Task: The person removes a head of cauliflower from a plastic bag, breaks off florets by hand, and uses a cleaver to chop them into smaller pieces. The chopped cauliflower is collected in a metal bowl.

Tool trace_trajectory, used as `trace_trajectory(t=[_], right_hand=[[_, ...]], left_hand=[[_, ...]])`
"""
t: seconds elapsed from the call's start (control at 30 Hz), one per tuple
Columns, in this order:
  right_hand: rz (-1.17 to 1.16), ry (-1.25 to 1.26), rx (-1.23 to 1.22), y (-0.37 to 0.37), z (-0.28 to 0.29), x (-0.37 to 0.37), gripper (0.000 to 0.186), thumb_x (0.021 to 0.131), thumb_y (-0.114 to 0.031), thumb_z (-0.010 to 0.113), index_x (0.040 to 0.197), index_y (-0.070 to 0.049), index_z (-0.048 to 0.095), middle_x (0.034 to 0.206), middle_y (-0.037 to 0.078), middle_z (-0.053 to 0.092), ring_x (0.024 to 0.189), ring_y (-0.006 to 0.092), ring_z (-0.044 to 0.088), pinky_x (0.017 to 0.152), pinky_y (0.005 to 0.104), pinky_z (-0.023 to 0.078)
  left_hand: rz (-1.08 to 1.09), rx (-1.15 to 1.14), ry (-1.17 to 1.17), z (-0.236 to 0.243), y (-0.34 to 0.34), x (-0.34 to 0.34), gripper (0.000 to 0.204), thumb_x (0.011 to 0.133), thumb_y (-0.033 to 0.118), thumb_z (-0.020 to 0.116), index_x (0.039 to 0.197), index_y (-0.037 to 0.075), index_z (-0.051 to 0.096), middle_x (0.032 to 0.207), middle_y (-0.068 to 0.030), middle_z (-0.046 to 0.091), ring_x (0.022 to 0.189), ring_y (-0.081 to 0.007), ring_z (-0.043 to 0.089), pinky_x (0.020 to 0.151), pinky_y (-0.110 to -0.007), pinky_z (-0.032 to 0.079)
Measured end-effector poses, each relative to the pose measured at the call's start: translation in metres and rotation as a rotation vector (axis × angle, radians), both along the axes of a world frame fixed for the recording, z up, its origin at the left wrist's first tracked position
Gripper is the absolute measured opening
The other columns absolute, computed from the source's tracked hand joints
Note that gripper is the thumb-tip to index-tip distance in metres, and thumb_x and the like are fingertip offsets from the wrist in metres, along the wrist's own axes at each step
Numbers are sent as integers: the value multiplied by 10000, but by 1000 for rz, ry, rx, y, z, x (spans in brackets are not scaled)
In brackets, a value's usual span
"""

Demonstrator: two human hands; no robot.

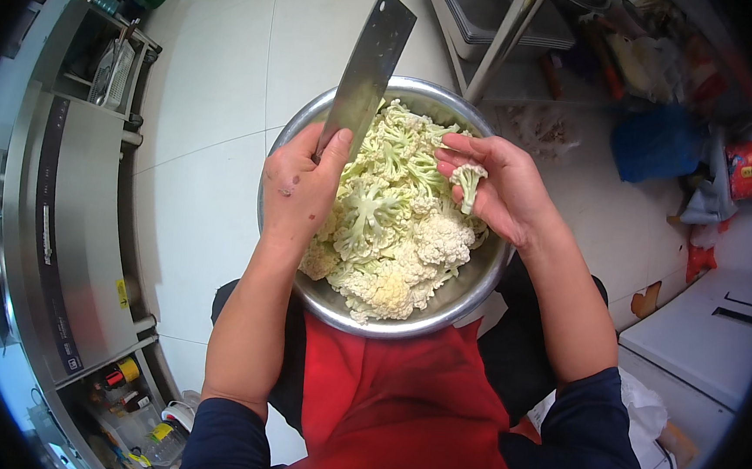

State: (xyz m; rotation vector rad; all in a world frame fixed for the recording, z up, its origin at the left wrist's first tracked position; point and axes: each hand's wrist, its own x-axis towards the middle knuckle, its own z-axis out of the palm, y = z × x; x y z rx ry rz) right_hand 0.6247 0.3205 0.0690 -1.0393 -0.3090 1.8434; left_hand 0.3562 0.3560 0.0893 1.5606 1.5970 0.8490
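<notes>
A broad-bladed cleaver (372, 70) points up and away over the left rim of a round metal bowl (477, 281). My left hand (303, 177) is closed around its handle, thumb against the blade. Cut cauliflower (375, 220) fills the bowl, with small pale green florets at the far side and larger white heads at the near side. Above the bowl's right side, my right hand (503, 189) is turned partly palm up. A single small floret (467, 185) rests against its fingers and palm, held loosely by curled fingers.
The bowl sits at my lap, above a red apron (399, 402). A steel counter (88, 240) runs along the left, with shelves of bottles below. A metal rack with trays (504, 17) stands at the far right, near a blue bag (657, 143) and a white appliance (692, 335).
</notes>
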Motion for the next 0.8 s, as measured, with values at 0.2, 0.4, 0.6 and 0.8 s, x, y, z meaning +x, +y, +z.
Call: trace_trajectory(t=[0.2,0.4,0.6,0.8], right_hand=[[-97,233,-63,0,-3,-6,450,949,83,494,1391,148,545,1333,254,566,1240,338,638,1030,428,620],[-133,92,39,-2,-14,-15,339,1102,-33,564,1414,101,551,1302,185,642,1232,328,696,1020,344,649],[-83,75,78,-5,-24,-10,384,1076,-135,664,1436,-15,608,1251,101,721,1110,153,724,917,256,625],[90,30,173,-6,-23,-7,395,1091,-147,645,1460,-14,598,1321,127,725,1162,185,734,974,308,625]], left_hand=[[-27,-17,-125,-1,-7,-3,318,996,232,753,1212,0,768,793,-31,708,710,-78,593,673,-282,498],[-92,252,-116,1,-26,2,315,930,47,747,1243,19,766,893,-95,769,720,-125,677,689,-288,545],[-455,867,105,-12,-34,4,456,761,-43,778,1210,38,785,1121,-143,816,736,-246,732,652,-332,580],[-568,874,168,-8,-46,11,485,741,-70,783,1216,27,788,1156,-157,813,746,-233,734,647,-314,563]])
